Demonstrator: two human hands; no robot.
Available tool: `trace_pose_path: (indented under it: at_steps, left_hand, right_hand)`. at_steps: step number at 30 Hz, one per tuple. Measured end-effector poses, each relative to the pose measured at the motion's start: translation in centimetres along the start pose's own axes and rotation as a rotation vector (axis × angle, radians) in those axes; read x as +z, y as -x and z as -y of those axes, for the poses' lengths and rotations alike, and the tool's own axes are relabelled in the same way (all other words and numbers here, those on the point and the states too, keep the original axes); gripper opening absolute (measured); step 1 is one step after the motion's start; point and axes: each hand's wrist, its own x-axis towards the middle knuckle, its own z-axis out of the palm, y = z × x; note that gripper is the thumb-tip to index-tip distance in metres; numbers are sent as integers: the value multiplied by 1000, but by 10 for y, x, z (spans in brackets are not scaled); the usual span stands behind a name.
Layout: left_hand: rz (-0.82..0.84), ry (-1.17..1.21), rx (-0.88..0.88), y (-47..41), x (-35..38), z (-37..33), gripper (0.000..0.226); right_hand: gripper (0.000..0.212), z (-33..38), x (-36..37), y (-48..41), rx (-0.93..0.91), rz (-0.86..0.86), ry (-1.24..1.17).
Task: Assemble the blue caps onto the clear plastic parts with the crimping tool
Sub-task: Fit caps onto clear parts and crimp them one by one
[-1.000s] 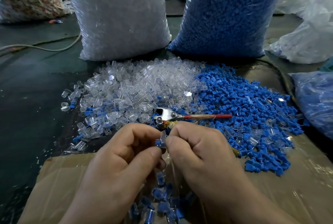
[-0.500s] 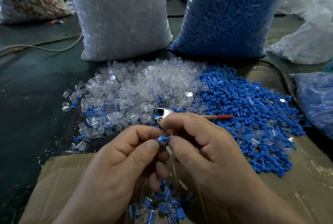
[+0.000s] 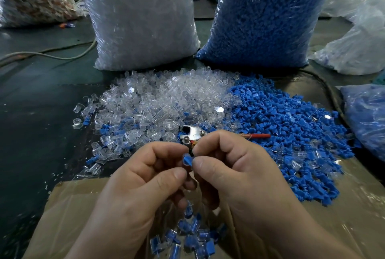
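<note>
Pinching one blue cap [image 3: 187, 159] between the thumb and forefinger tips of the left hand [image 3: 135, 187] and the right hand [image 3: 239, 177], gripping it from opposite sides and curling the other fingers underneath. Holding it just on the near side of the crimping tool [image 3: 192, 132], very close to the metal head. Seeming to point the cap's long axis crosswise, from one hand toward the other. Hiding any clear part under the fingertips, so not showing whether one is already mated to the cap. Resting the tool on the heap with its head toward the hands and its red handle [image 3: 258, 135] running off to the right of the head, so probably favouring the nearer right hand for the pick-up while leaving the left gripping the piece. Showing clear plastic parts [image 3: 162, 100] heaped left of and beyond the tool, loose blue caps [image 3: 287, 125] heaped to its right, and capped pieces [image 3: 188, 235] gathering in the cardboard box [image 3: 333, 217] on its near side, below the hands.
</note>
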Motion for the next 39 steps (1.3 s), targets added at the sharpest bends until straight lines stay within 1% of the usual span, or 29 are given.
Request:
trace_pose_path:
  at_steps: [2, 4, 7, 10, 11, 12, 14, 15, 16, 17, 18, 19, 21, 23, 24, 26, 28, 30, 31, 33, 36, 37, 39]
  left_hand:
    - [-2, -28, 16, 0, 1, 1, 44]
    - [-5, -57, 26, 1, 2, 2, 35]
    - [3, -98, 46, 1, 2, 1, 30]
    - [-30, -103, 61, 1, 4, 1, 29]
    - [-35, -119, 77, 1, 4, 1, 28]
    - [-40, -138, 89, 1, 4, 2, 27]
    - [-71, -165, 107, 0, 4, 2, 28]
    - [-87, -162, 113, -1, 4, 3, 26]
    - [-95, -145, 110, -2, 4, 2, 23]
    - [-96, -132, 106, -2, 4, 2, 22]
    - [-97, -118, 97, -2, 4, 1, 23]
    - [-106, -105, 89, -3, 4, 1, 21]
    - [-131, -80, 70, -3, 3, 1, 17]
    - [-134, -65, 56, -3, 1, 2, 18]
    - [-129, -68, 50, -3, 1, 1, 20]
    - [-120, -86, 49, -4, 0, 1, 31]
    - [-134, -107, 61, -5, -1, 3, 36]
    - [-152, -106, 73, -5, -3, 4, 34]
    - [-163, -98, 80, -5, -4, 4, 29]
    - [-198, -94, 108, -3, -4, 3, 27]
    - [-267, -70, 162, -2, -4, 0, 24]
    - [-285, -73, 178, -2, -4, -1, 25]
    - [-320, -98, 222, -3, -5, -3, 27]
  right_hand:
    - [5, 1, -1, -1, 27, 6, -19]
    - [6, 0, -1, -2, 35, 17, -55]
    - [5, 0, -2, -2, 42, 43, -92]
    - [8, 1, -6, -2, 35, 52, -11]
    - [8, -1, -8, -1, -5, 33, 97]
    - [11, -4, -12, -2, -81, -21, 287]
    - [19, -9, -23, -6, -279, -173, 816]
    - [30, -9, -27, -9, -317, -217, 1048]
    - [43, -9, -31, -12, -261, -212, 1206]
    - [53, -11, -34, -15, -152, -180, 1314]
    - [61, -13, -38, -17, -42, -128, 1376]
    - [66, -16, -41, -19, 31, -78, 1417]
    - [67, -21, -43, -21, 39, -25, 1460]
    - [65, -20, -43, -22, 17, -20, 1479]
    - [65, -19, -44, -22, 11, -22, 1484]
    - [62, -17, -44, -24, 4, -25, 1500]
    - [55, -16, -43, -26, -8, -29, 1505]
    - [48, -14, -42, -27, -8, -58, 1493]
    - [46, -12, -43, -27, -9, -76, 1477]
    - [47, -7, -46, -24, -28, -116, 1404]
    - [52, 5, -47, -14, -114, -182, 1171]
    - [47, 9, -46, -10, -138, -185, 1109]
    - [32, 15, -43, -6, -154, -138, 1053]
